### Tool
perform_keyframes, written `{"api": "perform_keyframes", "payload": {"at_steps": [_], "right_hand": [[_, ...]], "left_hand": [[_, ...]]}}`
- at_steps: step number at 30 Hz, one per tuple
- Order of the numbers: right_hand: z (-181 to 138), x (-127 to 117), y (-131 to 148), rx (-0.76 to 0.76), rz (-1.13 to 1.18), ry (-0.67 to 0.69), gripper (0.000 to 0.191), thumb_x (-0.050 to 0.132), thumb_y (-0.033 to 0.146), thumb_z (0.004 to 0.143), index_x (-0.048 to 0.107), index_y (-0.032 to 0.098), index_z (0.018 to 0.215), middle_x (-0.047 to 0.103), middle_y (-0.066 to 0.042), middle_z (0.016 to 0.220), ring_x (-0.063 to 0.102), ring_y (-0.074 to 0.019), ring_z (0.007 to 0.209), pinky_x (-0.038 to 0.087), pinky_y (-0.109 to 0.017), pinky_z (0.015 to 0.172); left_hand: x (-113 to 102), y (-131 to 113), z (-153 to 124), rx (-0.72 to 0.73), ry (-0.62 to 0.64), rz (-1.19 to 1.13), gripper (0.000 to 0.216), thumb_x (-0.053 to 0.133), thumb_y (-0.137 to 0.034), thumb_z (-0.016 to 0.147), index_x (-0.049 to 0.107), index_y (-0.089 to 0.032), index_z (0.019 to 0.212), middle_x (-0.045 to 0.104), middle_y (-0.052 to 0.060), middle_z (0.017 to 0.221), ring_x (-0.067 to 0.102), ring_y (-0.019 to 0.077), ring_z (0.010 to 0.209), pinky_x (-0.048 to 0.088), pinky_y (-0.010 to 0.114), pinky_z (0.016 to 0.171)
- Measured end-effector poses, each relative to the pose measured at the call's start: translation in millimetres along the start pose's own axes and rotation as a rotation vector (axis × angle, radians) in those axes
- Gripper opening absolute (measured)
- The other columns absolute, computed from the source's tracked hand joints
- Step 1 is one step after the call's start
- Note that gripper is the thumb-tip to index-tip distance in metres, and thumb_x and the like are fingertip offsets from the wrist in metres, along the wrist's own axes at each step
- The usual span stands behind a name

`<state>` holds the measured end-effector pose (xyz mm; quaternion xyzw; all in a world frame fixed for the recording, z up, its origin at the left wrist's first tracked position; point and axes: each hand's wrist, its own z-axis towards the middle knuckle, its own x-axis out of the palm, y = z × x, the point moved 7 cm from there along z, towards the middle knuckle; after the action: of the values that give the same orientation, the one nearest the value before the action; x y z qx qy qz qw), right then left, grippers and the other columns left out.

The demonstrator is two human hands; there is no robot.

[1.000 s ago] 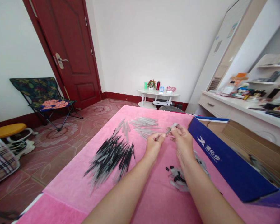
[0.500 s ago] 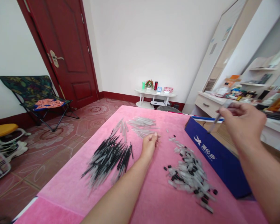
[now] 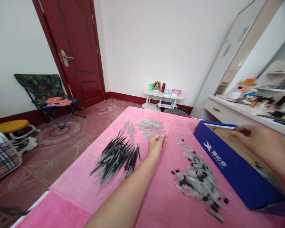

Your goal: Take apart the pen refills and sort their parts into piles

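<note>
My left hand [image 3: 156,143] rests on the pink cloth [image 3: 156,196] just beside the clear pen barrels [image 3: 149,123], its fingers curled together. Whatever is inside those fingers is hidden. Over the open blue box [image 3: 228,167], my right hand [image 3: 258,137] hangs slightly blurred, fingers loosely bent with a gap at the thumb and no pen showing. Some greyish pieces [image 3: 263,169] lie inside the box, partly covered by my right arm. Left of my left arm is a heap of black-and-grey pen refills [image 3: 115,158].
A loose pile of translucent pen caps and small black plugs [image 3: 199,177] lies between my left arm and the box. A white dresser [image 3: 218,109] with bottles stands beyond the box. Farther off are a folding chair [image 3: 42,88] and a low white table [image 3: 162,95].
My right hand has moved lower and rightward over the box; the pen it held no longer shows. The view has turned slightly left. My left hand stays beside the barrels, still curled.
</note>
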<state>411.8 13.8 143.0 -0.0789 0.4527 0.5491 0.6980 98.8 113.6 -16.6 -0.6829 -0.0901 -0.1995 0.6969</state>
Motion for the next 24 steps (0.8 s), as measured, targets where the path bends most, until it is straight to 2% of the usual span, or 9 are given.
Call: {"api": "perform_keyframes", "payload": {"at_steps": [1,3,5,7,9,14,17,20,24], "right_hand": [[-15.3,7.9,27.1,-0.071,0.014,0.078,0.016,0.073,0.032,0.049,0.067,0.023,0.061,0.059,-0.004,0.050,0.042,-0.0130,0.043,0.027,-0.029,0.049],[-58.4,28.6,88.5,-0.254,0.276,0.255,0.011,0.060,0.030,0.065,0.065,0.021,0.068,0.062,-0.003,0.059,0.050,-0.0141,0.052,0.033,-0.026,0.053],[-114.4,61.1,144.2,-0.384,0.431,0.552,0.009,0.054,0.023,0.067,0.063,0.019,0.068,0.064,-0.002,0.066,0.055,-0.0146,0.059,0.038,-0.025,0.057],[-166.4,89.7,184.3,-0.494,0.402,0.737,0.011,0.050,0.017,0.068,0.061,0.019,0.068,0.065,-0.002,0.069,0.057,-0.0145,0.065,0.039,-0.023,0.060],[-198.4,111.6,205.4,-0.542,0.276,0.781,0.012,0.051,0.017,0.067,0.061,0.020,0.073,0.066,-0.002,0.075,0.059,-0.0157,0.070,0.039,-0.023,0.061],[-192.8,138.1,202.1,-0.369,-0.084,0.602,0.025,0.048,0.025,0.075,0.057,0.015,0.096,0.065,-0.013,0.087,0.060,-0.0239,0.083,0.040,-0.029,0.064],[-181.4,148.7,190.4,-0.297,-0.173,0.599,0.025,0.047,0.028,0.075,0.060,0.013,0.091,0.065,-0.016,0.086,0.061,-0.0276,0.082,0.041,-0.032,0.062],[-176.3,153.2,182.5,-0.283,-0.154,0.603,0.019,0.048,0.027,0.072,0.064,0.017,0.078,0.067,-0.012,0.082,0.061,-0.0249,0.079,0.040,-0.028,0.058],[-165.7,149.7,177.1,-0.237,0.082,0.614,0.019,0.050,0.033,0.069,0.063,0.021,0.064,0.065,-0.004,0.064,0.061,-0.0191,0.066,0.036,-0.023,0.051]], "left_hand": [[-2.9,-3.1,1.9,-0.011,-0.007,-0.018,0.030,0.055,-0.038,0.069,0.065,-0.011,0.078,0.053,0.001,0.057,0.038,0.0053,0.041,0.025,0.018,0.038],[-12.4,-11.9,6.9,-0.028,-0.040,-0.073,0.029,0.057,-0.037,0.067,0.064,-0.010,0.078,0.052,0.000,0.056,0.037,0.0046,0.039,0.025,0.018,0.037],[-25.5,-23.9,13.1,-0.031,-0.084,-0.138,0.027,0.058,-0.034,0.067,0.063,-0.010,0.076,0.050,-0.001,0.056,0.037,0.0036,0.038,0.025,0.017,0.036],[-40.0,-37.8,19.2,-0.017,-0.125,-0.181,0.024,0.058,-0.032,0.067,0.062,-0.011,0.079,0.049,-0.002,0.058,0.037,0.0024,0.039,0.025,0.016,0.037],[-53.6,-49.8,23.9,-0.008,-0.161,-0.210,0.023,0.057,-0.031,0.068,0.061,-0.013,0.082,0.048,-0.003,0.059,0.036,0.0015,0.040,0.024,0.015,0.037],[-74.6,-62.0,26.8,-0.029,-0.233,-0.249,0.023,0.055,-0.031,0.070,0.059,-0.013,0.084,0.045,-0.004,0.057,0.034,0.0004,0.039,0.023,0.013,0.037],[-76.5,-56.9,27.0,-0.082,-0.239,-0.229,0.021,0.055,-0.030,0.070,0.059,-0.014,0.083,0.045,-0.005,0.055,0.034,0.0006,0.037,0.022,0.014,0.037],[-74.8,-47.7,28.2,-0.152,-0.224,-0.174,0.020,0.055,-0.030,0.070,0.060,-0.013,0.080,0.046,-0.005,0.053,0.032,0.0006,0.035,0.020,0.014,0.035],[-72.5,-35.7,26.7,-0.241,-0.199,-0.063,0.023,0.058,-0.034,0.069,0.062,-0.012,0.073,0.048,-0.003,0.050,0.032,0.0011,0.032,0.018,0.015,0.033]]}}
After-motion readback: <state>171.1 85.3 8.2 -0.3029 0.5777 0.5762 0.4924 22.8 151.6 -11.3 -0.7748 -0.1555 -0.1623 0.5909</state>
